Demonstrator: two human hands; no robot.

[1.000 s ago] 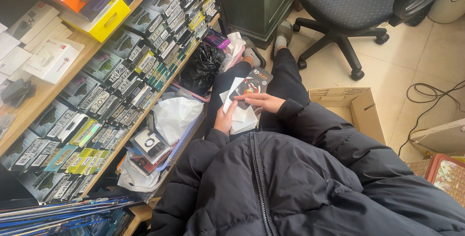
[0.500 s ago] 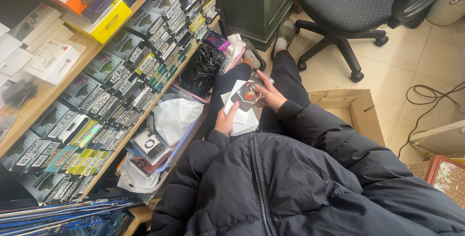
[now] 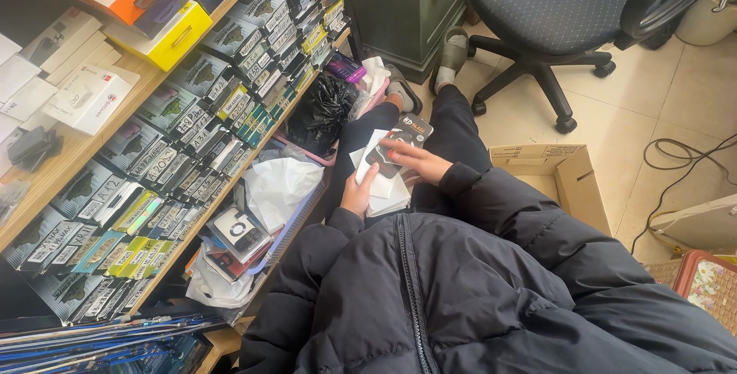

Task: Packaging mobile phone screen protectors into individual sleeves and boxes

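A stack of white packets [image 3: 386, 190] was held in the left hand [image 3: 358, 196], the fingers wrapped around its lower edge, above the lap of a person seated in a black padded jacket [image 3: 461, 289]. A dark packet [image 3: 403, 140] was gripped at the top of the stack by the right hand [image 3: 418, 163], its fingers closed over the near edge and the fingertips [image 3: 393, 153] laid on the face. The dark packet was tilted, leaning against the white ones and touching them.

To the left, slanted wooden shelves [image 3: 92, 140] were packed with rows of small flat boxes. A black plastic bag [image 3: 322, 109] and a white bag [image 3: 280, 186] were seen in trays just beside the left knee. An open cardboard box [image 3: 564, 178] stood on the tiled floor to the right, with a blue office chair [image 3: 553, 5] beyond it.
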